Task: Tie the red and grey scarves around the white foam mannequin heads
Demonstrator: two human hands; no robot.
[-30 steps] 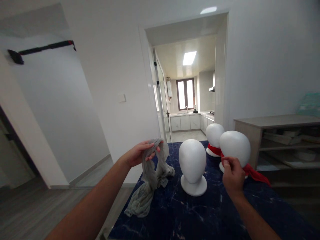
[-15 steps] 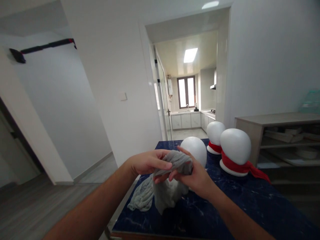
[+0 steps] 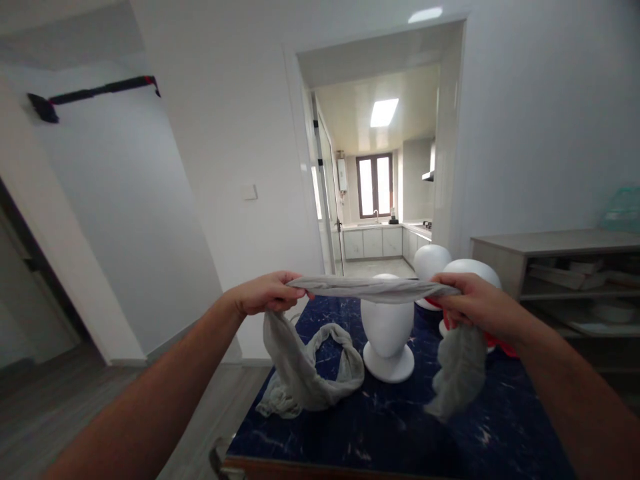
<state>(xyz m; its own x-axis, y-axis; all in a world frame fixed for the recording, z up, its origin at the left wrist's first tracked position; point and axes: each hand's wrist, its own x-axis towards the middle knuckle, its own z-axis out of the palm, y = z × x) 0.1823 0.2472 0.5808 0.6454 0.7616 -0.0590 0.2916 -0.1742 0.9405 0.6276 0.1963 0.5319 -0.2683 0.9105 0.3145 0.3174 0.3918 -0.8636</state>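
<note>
A grey scarf (image 3: 363, 288) stretches level between my two hands, twisted into a narrow band. My left hand (image 3: 270, 292) is closed around one part of it, and my right hand (image 3: 465, 297) grips it farther right. From the left hand the scarf drops in a loop and lies bunched on the blue table. A short end hangs below the right hand. Behind the taut band stands a white mannequin head (image 3: 387, 330) on a round base; the scarf covers a strip of its upper part.
Two more white heads stand behind on the right: one farther back (image 3: 433, 260) and one nearer (image 3: 475, 268), partly behind my right hand, with red cloth (image 3: 507, 348) at its base. The blue marbled table (image 3: 370, 433) lies beneath. A shelf unit (image 3: 555, 241) stands at right.
My hands have moved apart, left hand leftward and right hand rightward. The scarf, gathered between them before, is now drawn out straight, and the near mannequin head shows down to its base.
</note>
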